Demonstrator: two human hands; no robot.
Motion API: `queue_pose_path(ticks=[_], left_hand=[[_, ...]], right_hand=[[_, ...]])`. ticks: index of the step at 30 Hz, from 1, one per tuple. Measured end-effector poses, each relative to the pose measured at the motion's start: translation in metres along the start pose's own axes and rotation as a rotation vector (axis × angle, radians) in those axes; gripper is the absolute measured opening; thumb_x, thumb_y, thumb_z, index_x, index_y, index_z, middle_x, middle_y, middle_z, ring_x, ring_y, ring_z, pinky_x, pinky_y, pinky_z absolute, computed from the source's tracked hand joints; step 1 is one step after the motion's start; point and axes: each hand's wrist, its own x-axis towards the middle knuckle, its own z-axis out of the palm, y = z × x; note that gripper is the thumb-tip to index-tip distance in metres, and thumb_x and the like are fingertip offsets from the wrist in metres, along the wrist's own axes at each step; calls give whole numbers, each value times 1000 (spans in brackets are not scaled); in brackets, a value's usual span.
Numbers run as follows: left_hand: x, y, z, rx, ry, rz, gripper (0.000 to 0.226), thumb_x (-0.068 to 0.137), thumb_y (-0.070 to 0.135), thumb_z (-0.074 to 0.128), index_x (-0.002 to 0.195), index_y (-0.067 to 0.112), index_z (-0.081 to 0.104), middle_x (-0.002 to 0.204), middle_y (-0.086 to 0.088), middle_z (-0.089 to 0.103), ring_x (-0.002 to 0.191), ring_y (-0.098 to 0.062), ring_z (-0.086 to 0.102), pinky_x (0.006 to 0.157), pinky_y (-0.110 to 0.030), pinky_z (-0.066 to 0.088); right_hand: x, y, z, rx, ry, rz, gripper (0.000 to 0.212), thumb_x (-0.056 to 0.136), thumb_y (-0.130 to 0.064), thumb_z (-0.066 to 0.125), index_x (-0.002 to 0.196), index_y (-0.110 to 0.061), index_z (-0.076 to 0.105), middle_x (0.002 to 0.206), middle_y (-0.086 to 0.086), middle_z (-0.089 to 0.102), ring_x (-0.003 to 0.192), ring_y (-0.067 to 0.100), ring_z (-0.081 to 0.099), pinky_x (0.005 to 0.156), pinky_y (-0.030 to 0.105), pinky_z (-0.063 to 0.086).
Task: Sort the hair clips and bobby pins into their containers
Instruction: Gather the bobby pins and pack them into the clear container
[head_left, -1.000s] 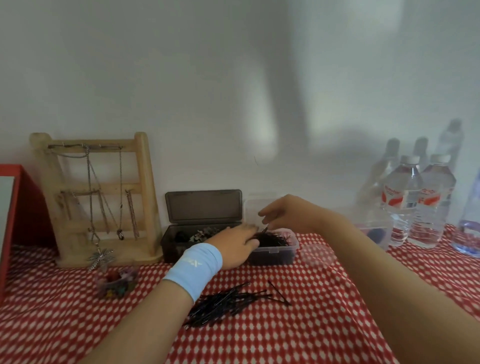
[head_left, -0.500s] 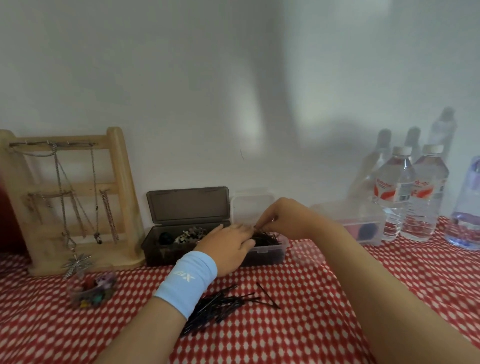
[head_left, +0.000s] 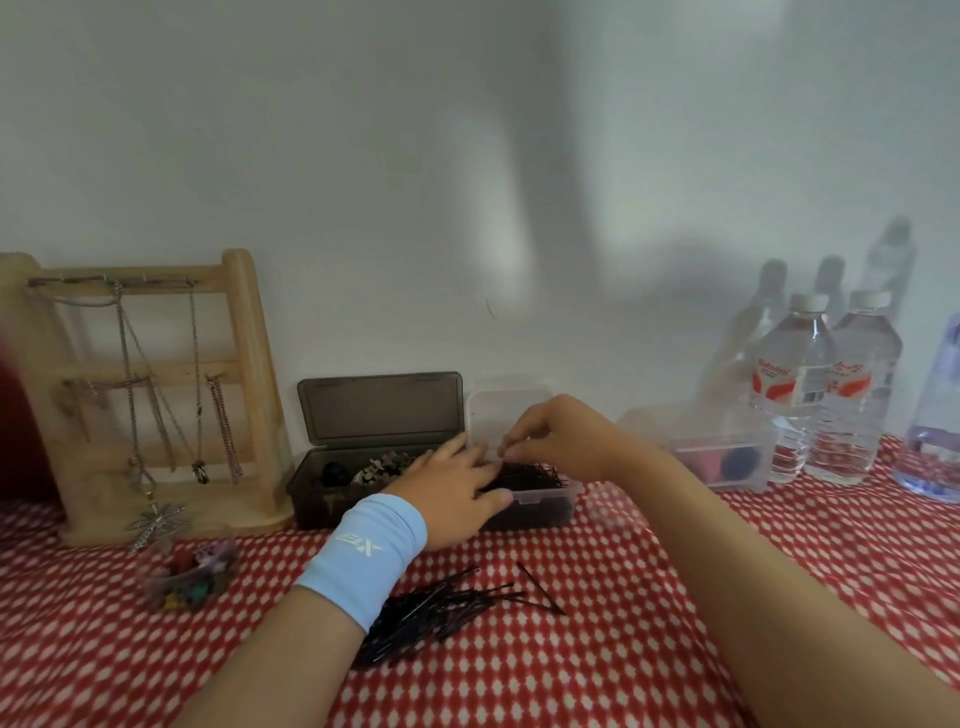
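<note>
A person's left hand (head_left: 451, 493), a blue wristband (head_left: 363, 556) on the wrist, lies palm down over the near left end of a clear box (head_left: 543, 503), fingers nearly straight and spread across its rim, thumb along the front wall, gripping nothing. The right hand (head_left: 563, 441) reaches in from the right with the forearm crossing the red checked cloth (head_left: 597, 675); its wrist is bent down, its fingers curl and the tips bunch together in a pinch on the boxed pins (head_left: 527, 475), just beyond the left fingertips. The 2 hands nearly touch over the box. Loose pins (head_left: 441, 613) lie in a dark heap on the cloth just right of the left wrist and below both hands. Left of the left hand, touching the clear box, a dark box (head_left: 322, 501) stands with lid raised and clips (head_left: 382, 465) inside. A wooden stand (head_left: 249, 395) sits further left; 2 bottles (head_left: 795, 384) stand well right of the right hand
</note>
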Motion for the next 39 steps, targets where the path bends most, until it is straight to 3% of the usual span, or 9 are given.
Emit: queue_pose_path(ticks=[6,9,15,21,24,28,32,36,39], left_hand=[[-2,7,1,-39,170,14,53,102,52,27,151,33,31,160,9,26,147,-18,9,119,-41,7],[-5,12,1,0,182,59,48,103,44,28,150,35,32,158,13,29,146,-14,13,116,-39,5],[-3,8,3,-270,202,139,41,104,29,37,143,40,46,144,12,50,134,-12,40,114,-29,19],[-2,-7,-5,-424,576,-14,29,99,21,47,120,26,67,124,9,64,118,-8,55,103,-24,41],[-4,-2,-4,-143,407,38,37,102,35,41,134,25,57,141,7,54,132,-13,43,113,-33,31],[-2,5,7,51,84,0,58,103,51,22,155,26,24,165,5,7,151,-13,-4,121,-42,-1],[-1,2,7,-28,155,-17,55,104,50,25,153,27,28,164,6,17,151,-13,5,122,-41,7],[-2,4,7,-71,211,37,52,103,46,32,151,26,33,158,8,31,146,-12,19,119,-36,14],[-1,7,7,-104,208,95,48,103,44,33,149,29,37,152,10,40,140,-12,30,116,-35,21]], right_hand=[[-4,-13,-19,521,244,92,15,99,-20,62,102,-16,76,86,1,76,73,14,70,69,27,57],[1,-7,-16,357,271,95,16,98,-17,63,104,-20,78,88,-7,72,67,8,62,65,21,52],[1,3,0,-111,85,24,20,92,-20,71,111,-23,78,102,-13,71,84,-8,59,85,9,43],[1,9,-2,-160,-51,75,23,96,-15,64,109,-28,78,102,-16,71,89,-4,60,88,16,44],[2,7,0,-233,-162,81,29,98,-12,57,111,-29,77,107,-13,70,90,1,57,89,20,42],[3,4,-3,-242,-20,51,28,100,-15,55,109,-29,77,116,-9,71,97,4,59,90,18,44],[3,5,-3,-460,24,163,19,95,-27,62,107,-27,77,109,-7,74,97,14,66,94,34,55],[1,4,6,-582,111,229,29,90,-51,66,93,-24,75,89,-6,72,80,13,65,78,32,57],[4,-1,11,-579,144,236,23,90,-46,67,90,-25,76,89,-5,72,81,15,66,79,33,57]])
